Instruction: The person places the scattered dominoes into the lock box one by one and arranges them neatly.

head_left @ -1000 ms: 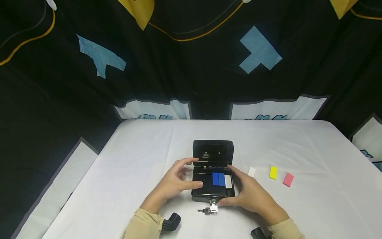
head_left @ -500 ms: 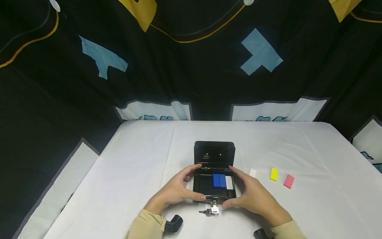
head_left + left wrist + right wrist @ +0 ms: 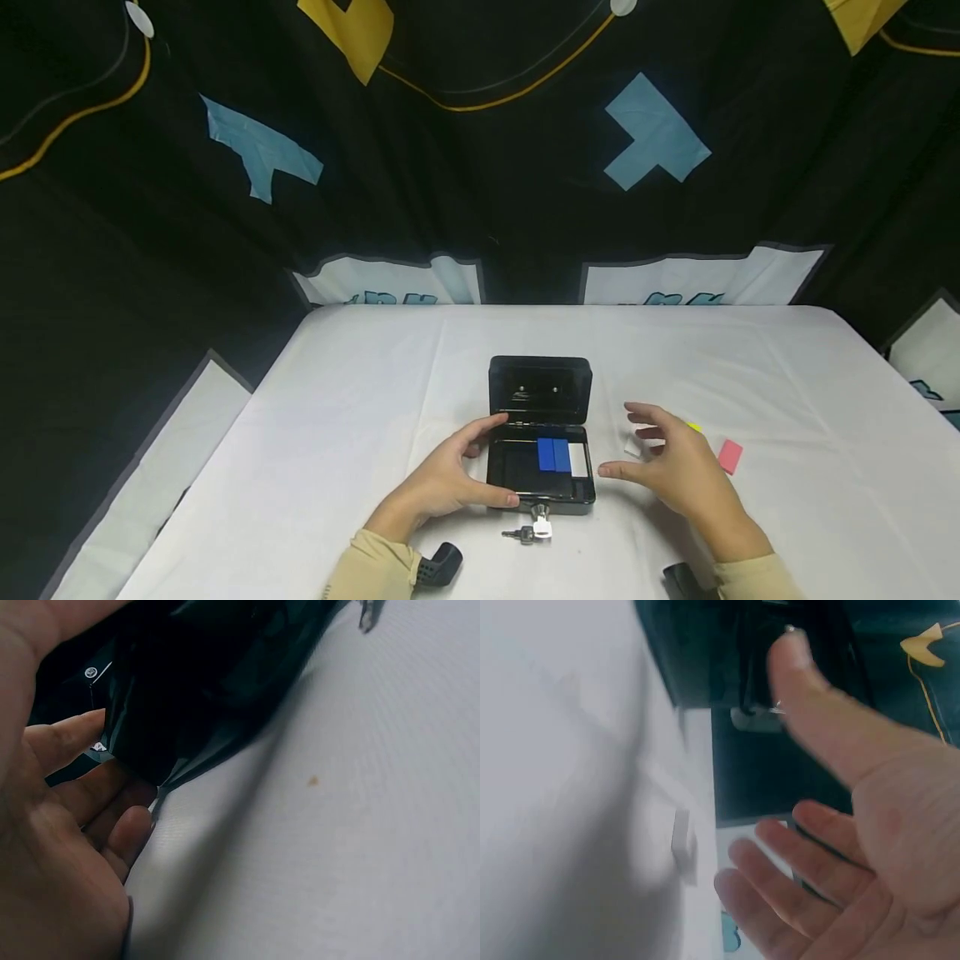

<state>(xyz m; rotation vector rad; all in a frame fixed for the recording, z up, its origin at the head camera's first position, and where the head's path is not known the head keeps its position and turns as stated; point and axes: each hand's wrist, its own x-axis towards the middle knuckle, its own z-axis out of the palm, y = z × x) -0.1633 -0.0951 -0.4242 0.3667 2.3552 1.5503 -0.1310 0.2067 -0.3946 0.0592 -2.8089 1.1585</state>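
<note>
A small black metal cash box (image 3: 517, 468) stands on the white table with its lid (image 3: 540, 387) raised. Two blue blocks (image 3: 553, 455) and a white block (image 3: 577, 460) lie side by side in its right half. My left hand (image 3: 446, 477) holds the box's left side, thumb at the front corner and index finger near the hinge. To the right of the box, my right hand (image 3: 686, 467) is spread with nothing in its grasp. Beyond its fingers lies another white block (image 3: 632, 447), partly covered in the head view; the right wrist view shows this white block (image 3: 682, 844) too.
A key (image 3: 525, 533) hangs at the lock on the box's front. On the table at right are a pink block (image 3: 730, 456) and a yellow block (image 3: 695, 427) mostly hidden behind my right hand. A black curtain (image 3: 480, 200) hangs behind the table.
My right hand has left the box's right side and moved right, toward the loose blocks. My left hand has closed in on the box's left side and stays there.
</note>
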